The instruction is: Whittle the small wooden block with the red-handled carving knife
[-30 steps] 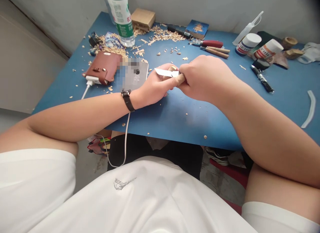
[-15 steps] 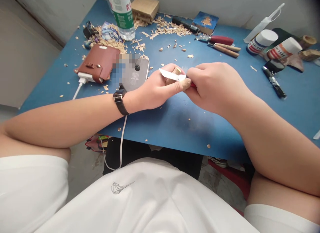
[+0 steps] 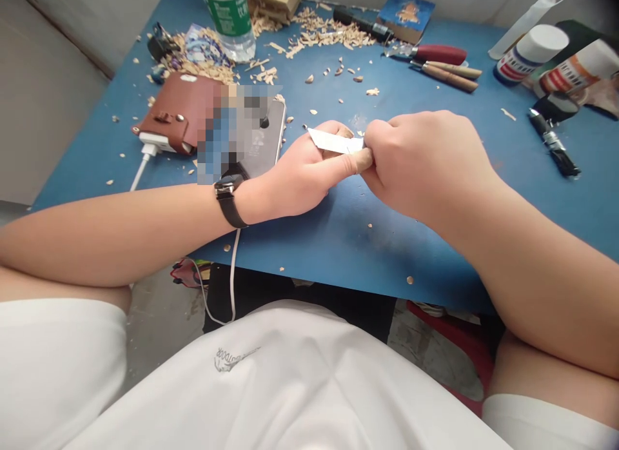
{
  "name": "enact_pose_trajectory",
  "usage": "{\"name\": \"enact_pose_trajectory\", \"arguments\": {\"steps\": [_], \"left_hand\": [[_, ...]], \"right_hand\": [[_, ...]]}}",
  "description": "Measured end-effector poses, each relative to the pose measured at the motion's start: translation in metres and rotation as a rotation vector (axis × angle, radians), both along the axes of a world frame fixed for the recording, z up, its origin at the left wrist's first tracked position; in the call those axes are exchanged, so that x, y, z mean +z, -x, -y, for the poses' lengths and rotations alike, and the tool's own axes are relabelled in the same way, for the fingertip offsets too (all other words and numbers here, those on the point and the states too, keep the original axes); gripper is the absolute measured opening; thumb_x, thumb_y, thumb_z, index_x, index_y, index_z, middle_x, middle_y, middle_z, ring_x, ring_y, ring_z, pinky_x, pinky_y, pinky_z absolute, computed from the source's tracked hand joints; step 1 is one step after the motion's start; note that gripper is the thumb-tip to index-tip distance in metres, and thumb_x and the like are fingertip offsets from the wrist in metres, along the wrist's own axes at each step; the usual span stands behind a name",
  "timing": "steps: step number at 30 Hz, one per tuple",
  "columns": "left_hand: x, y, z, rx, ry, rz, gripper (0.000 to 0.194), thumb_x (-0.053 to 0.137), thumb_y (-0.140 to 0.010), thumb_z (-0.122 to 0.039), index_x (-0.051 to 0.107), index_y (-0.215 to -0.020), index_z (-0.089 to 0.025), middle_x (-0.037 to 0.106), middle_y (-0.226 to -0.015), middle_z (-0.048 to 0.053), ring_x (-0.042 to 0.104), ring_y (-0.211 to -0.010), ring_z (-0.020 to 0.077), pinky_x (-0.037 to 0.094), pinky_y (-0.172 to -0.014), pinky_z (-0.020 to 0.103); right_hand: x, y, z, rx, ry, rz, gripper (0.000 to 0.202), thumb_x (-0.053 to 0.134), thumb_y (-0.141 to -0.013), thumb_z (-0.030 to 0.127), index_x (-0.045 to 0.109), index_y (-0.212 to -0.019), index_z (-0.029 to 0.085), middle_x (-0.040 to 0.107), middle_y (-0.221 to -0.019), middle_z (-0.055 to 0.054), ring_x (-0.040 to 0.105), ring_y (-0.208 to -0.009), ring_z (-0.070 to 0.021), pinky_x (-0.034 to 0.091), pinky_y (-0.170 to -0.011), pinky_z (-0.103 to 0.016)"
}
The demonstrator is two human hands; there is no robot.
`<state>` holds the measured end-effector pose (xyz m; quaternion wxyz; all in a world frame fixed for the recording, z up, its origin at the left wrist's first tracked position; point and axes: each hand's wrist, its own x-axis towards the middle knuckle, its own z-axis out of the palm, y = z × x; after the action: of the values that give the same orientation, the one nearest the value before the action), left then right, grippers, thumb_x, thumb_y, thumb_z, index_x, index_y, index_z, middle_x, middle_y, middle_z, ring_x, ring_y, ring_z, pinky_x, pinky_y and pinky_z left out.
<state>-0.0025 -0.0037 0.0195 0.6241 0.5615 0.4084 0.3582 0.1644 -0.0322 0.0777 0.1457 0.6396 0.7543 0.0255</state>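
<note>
My left hand (image 3: 302,173), a dark watch (image 3: 229,195) on its wrist, is closed around a small piece of wood (image 3: 331,155). Fingers and blade cover most of that piece. My right hand (image 3: 428,156) is a fist around the handle of a carving knife (image 3: 331,140), which is hidden inside it. The pale, slanted blade points left and lies across the wood. My left thumb, with a tan covering on its tip, presses near the blade's base, against the right fist.
On the blue table (image 3: 309,244) lie a brown leather case (image 3: 169,108) with a white cable, a phone (image 3: 265,137) and wood shavings (image 3: 333,34). A water bottle (image 3: 232,24), carving tools (image 3: 449,73), white-capped bottles (image 3: 529,57) and a black pen-like object (image 3: 554,140) stand or lie farther out.
The view has shifted slightly. The blade now covers more of the wood, and the red bit of handle at the right fist no longer shows. Both hands keep their grip.
</note>
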Motion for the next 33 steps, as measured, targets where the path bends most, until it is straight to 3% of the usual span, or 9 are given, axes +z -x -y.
{"name": "enact_pose_trajectory", "arguments": {"steps": [5,13,17,21,26,30,33], "left_hand": [[-0.007,0.0,0.004,0.063,-0.067,-0.049,0.061,0.115,-0.106,-0.036,0.057,-0.09,-0.025,0.046,-0.072,-0.008,0.058,-0.068,0.0117,0.046,-0.064,0.028],[-0.017,-0.003,0.0,0.047,-0.162,-0.044,0.076,0.107,-0.11,-0.068,0.048,-0.081,-0.029,0.039,-0.068,-0.004,0.055,-0.08,0.0185,0.052,-0.072,0.035],[-0.011,0.001,-0.006,-0.022,-0.14,-0.12,0.072,0.11,-0.111,-0.055,0.051,-0.082,-0.026,0.044,-0.073,-0.005,0.06,-0.077,0.0141,0.048,-0.07,0.03],[-0.01,0.003,-0.005,0.01,-0.103,-0.101,0.066,0.115,-0.106,-0.048,0.057,-0.086,-0.025,0.05,-0.074,-0.006,0.063,-0.071,0.0141,0.048,-0.066,0.031],[-0.008,-0.001,-0.001,0.059,-0.098,-0.1,0.067,0.117,-0.104,-0.042,0.056,-0.085,-0.024,0.049,-0.073,-0.005,0.064,-0.072,0.0145,0.047,-0.066,0.031],[-0.002,-0.007,0.002,0.073,-0.126,-0.128,0.071,0.109,-0.113,-0.035,0.047,-0.082,-0.023,0.04,-0.075,-0.005,0.056,-0.073,0.0117,0.039,-0.068,0.027],[0.0,-0.01,0.002,0.105,-0.061,-0.169,0.06,0.108,-0.114,-0.032,0.054,-0.087,-0.023,0.042,-0.079,-0.005,0.048,-0.073,0.011,0.037,-0.068,0.028]], "right_hand": [[0.0,0.005,0.003,-0.062,0.006,-0.038,0.041,0.052,-0.117,0.018,0.088,-0.137,0.018,0.091,-0.125,-0.024,0.089,-0.114,-0.0431,0.059,-0.086,-0.044],[0.001,0.013,0.006,-0.162,-0.004,-0.073,0.049,0.047,-0.11,0.003,0.089,-0.132,0.015,0.091,-0.127,-0.028,0.091,-0.122,-0.0431,0.053,-0.082,-0.041],[0.005,0.006,0.006,-0.09,0.012,-0.041,0.048,0.044,-0.115,0.012,0.088,-0.136,0.014,0.09,-0.125,-0.028,0.09,-0.116,-0.0449,0.053,-0.08,-0.043],[0.006,0.002,0.004,-0.017,-0.003,0.0,0.045,0.045,-0.117,0.016,0.087,-0.135,0.014,0.089,-0.128,-0.027,0.089,-0.12,-0.0467,0.056,-0.086,-0.045],[0.003,0.006,0.003,-0.087,-0.021,-0.022,0.045,0.052,-0.114,0.014,0.088,-0.14,0.018,0.091,-0.13,-0.025,0.089,-0.121,-0.0462,0.062,-0.089,-0.046],[0.0,0.011,0.006,-0.153,-0.01,-0.077,0.053,0.048,-0.107,0.003,0.089,-0.138,0.015,0.092,-0.128,-0.027,0.091,-0.121,-0.0439,0.062,-0.087,-0.044],[-0.002,0.013,0.006,-0.199,-0.001,-0.094,0.053,0.047,-0.106,0.0,0.09,-0.132,0.017,0.092,-0.126,-0.026,0.091,-0.118,-0.0401,0.061,-0.083,-0.041]]}}
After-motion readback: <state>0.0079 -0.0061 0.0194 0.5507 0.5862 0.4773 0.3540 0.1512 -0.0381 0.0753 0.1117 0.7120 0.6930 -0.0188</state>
